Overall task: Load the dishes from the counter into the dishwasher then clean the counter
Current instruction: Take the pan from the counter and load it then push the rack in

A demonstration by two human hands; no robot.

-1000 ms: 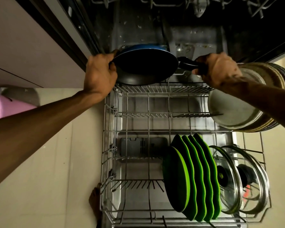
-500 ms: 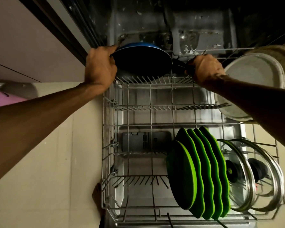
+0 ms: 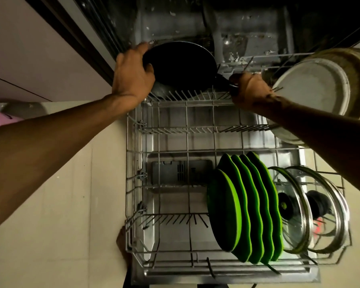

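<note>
We are holding a dark frying pan (image 3: pixel 180 67) at the far edge of the dishwasher rack (image 3: pixel 131 163) | left hand (image 3: pixel 131 76) is curling fingers over the pan's rim | right hand (image 3: pixel 250 90) is gripping its handle | green plates (image 3: pixel 245 208) and glass lids (image 3: pixel 308 208) are standing at the rack's near right corner

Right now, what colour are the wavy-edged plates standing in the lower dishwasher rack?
Bright green: the wavy-edged round plates, shown in the head view, the only view.
</note>
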